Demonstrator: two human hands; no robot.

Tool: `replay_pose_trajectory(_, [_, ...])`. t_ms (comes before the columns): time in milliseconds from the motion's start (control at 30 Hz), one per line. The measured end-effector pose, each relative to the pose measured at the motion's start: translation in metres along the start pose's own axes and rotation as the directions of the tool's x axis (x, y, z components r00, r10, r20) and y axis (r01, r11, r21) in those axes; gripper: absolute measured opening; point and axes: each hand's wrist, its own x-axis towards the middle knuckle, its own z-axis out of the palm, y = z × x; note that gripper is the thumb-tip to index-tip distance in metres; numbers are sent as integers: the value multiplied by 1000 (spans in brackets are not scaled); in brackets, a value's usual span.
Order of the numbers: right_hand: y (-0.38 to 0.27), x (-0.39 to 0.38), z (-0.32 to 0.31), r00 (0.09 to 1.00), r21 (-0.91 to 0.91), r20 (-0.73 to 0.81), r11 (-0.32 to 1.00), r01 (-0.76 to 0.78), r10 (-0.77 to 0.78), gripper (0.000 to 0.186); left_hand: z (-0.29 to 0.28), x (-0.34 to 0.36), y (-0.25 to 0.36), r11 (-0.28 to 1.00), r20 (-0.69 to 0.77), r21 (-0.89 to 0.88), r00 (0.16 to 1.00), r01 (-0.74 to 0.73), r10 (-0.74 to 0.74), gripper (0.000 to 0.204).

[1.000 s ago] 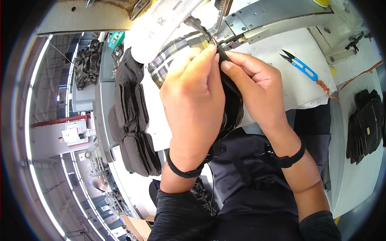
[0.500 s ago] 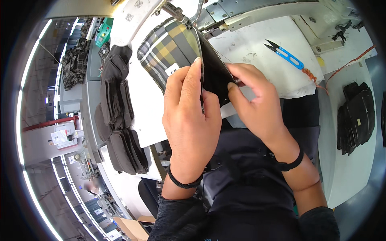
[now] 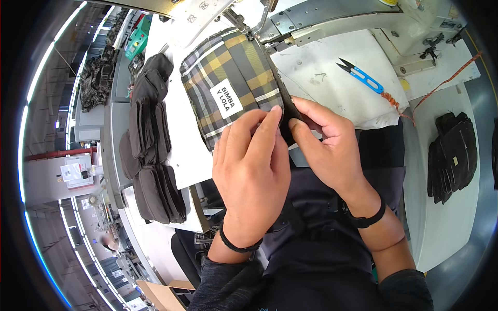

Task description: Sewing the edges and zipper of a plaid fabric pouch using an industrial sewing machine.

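Observation:
A plaid fabric panel (image 3: 210, 67) in grey, yellow and white lies under the sewing machine's needle area (image 3: 250, 32), its white label (image 3: 226, 98) facing up. My left hand (image 3: 252, 160) pinches the panel's near right edge between thumb and fingers. Along that same edge runs a dark fabric layer (image 3: 280, 85). My right hand (image 3: 332, 142) grips the dark layer just to the right, thumb against fingers. Between the two hands the layers stand slightly apart. The left fingertips partly cover the edge.
Blue-handled thread snips (image 3: 365, 78) on an orange cord lie on the white work surface (image 3: 316, 57). Stacks of dark fabric pieces (image 3: 150, 129) stand at the left. More dark pieces (image 3: 454, 155) lie at the far right. A cardboard box (image 3: 158, 294) is at the lower left.
The plaid panel has turned flatter, so its label shows fully. The gap to the dark layer has narrowed. My left hand has slid down the edge, slightly rightward.

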Motion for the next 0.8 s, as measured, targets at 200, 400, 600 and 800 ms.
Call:
replay_pose_trajectory(200, [-2,3,2,1000,128,12,992,-11,10,37,-2,2,-7,991,-12,-137,1000,-6,5,23])
replay_pose_trajectory(400, [8,11,-2,999,62,14,997,34,-35,42,-16,23,-21,939,189,-286,972,192,-141,16])
replay_pose_trajectory(600, [5,19,-8,990,184,123,979,-92,70,51,-26,54,-26,784,352,-415,876,462,-329,19])
replay_pose_trajectory(800, [0,16,-6,978,215,140,960,-181,153,53,-2,59,-43,983,71,-74,982,-170,176,13])
